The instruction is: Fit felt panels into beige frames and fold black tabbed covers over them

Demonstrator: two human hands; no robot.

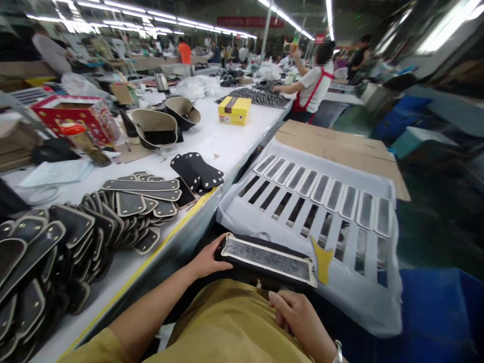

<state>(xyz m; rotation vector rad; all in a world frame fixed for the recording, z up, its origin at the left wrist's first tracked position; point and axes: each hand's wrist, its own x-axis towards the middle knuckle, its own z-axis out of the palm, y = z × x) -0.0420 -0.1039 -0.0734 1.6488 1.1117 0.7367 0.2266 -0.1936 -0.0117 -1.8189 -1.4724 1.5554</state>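
Observation:
In front of my lap lies a long black block-like piece (269, 258), with a grey rectangular panel edged in a cream border on its upper face. My left hand (210, 258) grips its left end, thumb along the near side and fingers over the far side. My right hand (297, 313) is closed just below the piece's right part, apart from it; whether anything sits in its fingers I cannot make out. A yellow forked scrap (323, 259) rests just beyond the piece's right end, on the slatted white rack (234, 201).
Bordered panels (333, 194) line the rack in a row. On the left table, dark strips with pale edges (77, 227) are piled near black cut pieces (197, 170), two curved bag-like shells (155, 127) and a yellow box (234, 111). A co-worker (315, 83) stands further along.

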